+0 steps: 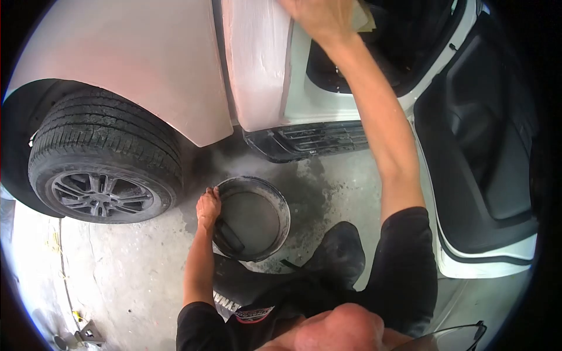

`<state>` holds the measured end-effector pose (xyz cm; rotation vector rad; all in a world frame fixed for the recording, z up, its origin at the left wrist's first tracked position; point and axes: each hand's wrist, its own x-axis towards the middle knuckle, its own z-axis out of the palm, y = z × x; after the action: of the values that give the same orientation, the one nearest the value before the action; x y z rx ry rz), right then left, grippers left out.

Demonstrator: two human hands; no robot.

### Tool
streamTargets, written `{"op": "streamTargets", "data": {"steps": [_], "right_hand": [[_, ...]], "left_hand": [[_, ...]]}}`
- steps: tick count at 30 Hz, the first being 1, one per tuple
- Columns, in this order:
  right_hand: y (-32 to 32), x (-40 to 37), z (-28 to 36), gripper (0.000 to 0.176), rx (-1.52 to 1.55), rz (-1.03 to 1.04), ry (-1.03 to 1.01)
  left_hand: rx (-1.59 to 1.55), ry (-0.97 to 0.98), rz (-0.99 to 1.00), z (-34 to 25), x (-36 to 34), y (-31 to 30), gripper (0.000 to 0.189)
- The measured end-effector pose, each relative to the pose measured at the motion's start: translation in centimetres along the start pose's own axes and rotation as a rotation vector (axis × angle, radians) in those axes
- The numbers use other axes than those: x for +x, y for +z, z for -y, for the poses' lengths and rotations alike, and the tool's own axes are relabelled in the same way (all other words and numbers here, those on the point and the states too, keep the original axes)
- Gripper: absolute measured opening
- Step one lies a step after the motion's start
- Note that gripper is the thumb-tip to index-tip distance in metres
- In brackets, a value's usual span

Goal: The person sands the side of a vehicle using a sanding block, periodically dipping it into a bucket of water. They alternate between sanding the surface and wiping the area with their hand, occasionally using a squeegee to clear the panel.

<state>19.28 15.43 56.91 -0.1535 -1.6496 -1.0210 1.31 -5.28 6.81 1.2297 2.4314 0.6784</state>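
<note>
At the left rim of a round black bucket (283, 205), my left hand (209, 205) has its fingers closed over the edge. The bucket holds cloudy grey water (252, 213), and a dark object (230, 235) leans inside at the lower left. My right hand (325, 17) reaches up to the vehicle body, beside the pinkish-white filler-coated panel (257, 64). Its fingers are cut off by the top edge of the view, so what it holds, if anything, is hidden. A yellowish piece (364, 17) shows just right of that hand.
A tire (105, 134) sits in the wheel arch at left. A black side step (316, 140) runs below the panel. The open vehicle door (486, 134) stands at right. Wet patches mark the concrete floor (129, 263), and my shoe (342, 248) is beside the bucket.
</note>
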Motion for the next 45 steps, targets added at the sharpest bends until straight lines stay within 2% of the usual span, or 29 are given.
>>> {"op": "streamTargets", "data": {"steps": [1,4,6,9,12,14,15,18,21,24,26,27,30,31,34,35,37,38,40,43,45], "right_hand": [[1.1,0.0,-0.3,0.063,0.03,-0.094,-0.013],[-1.0,-8.8,2.5,0.067,-0.01,0.103,0.046],[-2.4,-16.3,4.9,0.064,0.115,0.131,0.081],[-2.8,-15.9,4.1,0.062,0.114,0.175,0.031],[-1.8,-5.9,1.3,0.066,-0.04,0.191,0.102],[-1.1,-0.5,1.3,0.065,-0.013,0.008,0.12],[-0.1,-1.2,1.1,0.066,-0.004,-0.074,0.11],[-1.2,-10.8,4.0,0.068,-0.001,0.076,0.07],[-2.3,-14.9,5.2,0.059,0.139,0.128,0.049],[-1.1,-7.5,2.3,0.057,-0.022,0.114,-0.059],[0.0,0.4,1.5,0.063,0.016,0.016,0.034],[-0.3,2.5,1.9,0.059,-0.009,-0.023,0.085],[-0.8,-5.1,4.8,0.058,-0.078,0.194,0.11],[0.0,-9.8,6.1,0.059,-0.055,0.035,0.019],[-2.3,-13.6,7.3,0.056,0.115,0.153,-0.049],[-1.6,-13.5,6.6,0.055,0.041,0.134,-0.082],[-0.1,-7.9,4.0,0.054,-0.102,0.09,-0.169],[-0.8,-3.4,3.9,0.054,-0.037,0.197,-0.026],[0.4,2.1,4.2,0.055,-0.051,0.041,0.076],[0.4,-5.7,7.0,0.058,-0.041,0.107,0.088],[-0.6,-13.2,9.3,0.057,0.02,0.138,0.016]], "left_hand": [[-0.002,-0.006,-0.004,0.0,0.1,0.1,0.052],[0.017,0.003,0.003,0.0,0.0,-0.1,0.052],[0.019,0.014,-0.002,-0.1,0.1,-0.3,0.053],[0.01,0.009,-0.002,0.1,-0.8,-0.6,0.053],[0.008,0.012,-0.013,-0.3,-0.6,-0.4,0.053],[0.006,0.014,-0.023,-0.4,0.1,-0.1,0.054],[0.008,0.017,-0.015,-0.1,0.1,0.0,0.054],[0.003,0.028,-0.013,0.3,0.2,0.0,0.055],[-0.006,0.032,-0.041,0.2,-0.1,0.2,0.056],[0.013,0.029,-0.036,-0.2,0.1,-0.1,0.055],[0.018,0.019,-0.022,-0.1,0.1,0.0,0.054],[0.008,0.02,-0.024,-0.1,0.3,0.1,0.054],[0.001,0.015,-0.007,0.3,0.0,0.3,0.054],[0.0,0.015,-0.005,0.4,0.2,0.2,0.054],[-0.009,0.026,-0.017,0.4,0.0,0.1,0.054],[-0.005,0.023,-0.013,0.7,-0.3,-0.1,0.054],[-0.018,0.014,-0.012,0.1,-0.1,-0.1,0.054],[-0.013,0.013,-0.007,0.4,-0.4,0.1,0.054],[-0.021,0.0,-0.015,0.5,0.2,0.5,0.054],[-0.016,0.002,-0.006,0.5,0.1,0.3,0.053],[-0.02,0.004,0.004,0.2,0.2,-0.3,0.053]]}}
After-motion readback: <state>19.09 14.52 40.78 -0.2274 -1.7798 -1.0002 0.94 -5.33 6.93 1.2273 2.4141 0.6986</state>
